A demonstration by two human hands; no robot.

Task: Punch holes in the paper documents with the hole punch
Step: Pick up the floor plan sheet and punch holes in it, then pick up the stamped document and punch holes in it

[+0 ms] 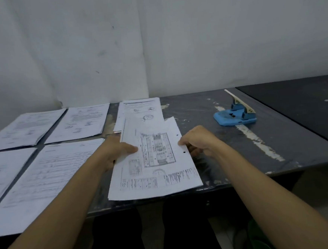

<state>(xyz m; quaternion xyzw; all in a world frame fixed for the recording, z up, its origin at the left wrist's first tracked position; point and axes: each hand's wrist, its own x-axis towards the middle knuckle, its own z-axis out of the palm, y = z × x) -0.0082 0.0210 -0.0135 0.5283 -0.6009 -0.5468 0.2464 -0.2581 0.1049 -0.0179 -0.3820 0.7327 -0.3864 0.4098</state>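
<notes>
So you hold the printed document (154,160) over the near edge of the dark table (277,135); your left hand (116,150) pinches its left edge, your right hand (197,141) grips its right edge beside two punched holes; the blue hole punch (235,113) sits well apart to the right, handle raised.

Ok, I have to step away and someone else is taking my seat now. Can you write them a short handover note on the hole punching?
Left hand: pinches the left edge of the held document.
Right hand: grips its right edge, beside two punched holes.
Hole punch: blue, on the table far right, handle raised, untouched.
Done: the held document is punched.
Left: set it down. Four paper stacks lie left and one pile lies behind; whether those are punched cannot be told.
</notes>
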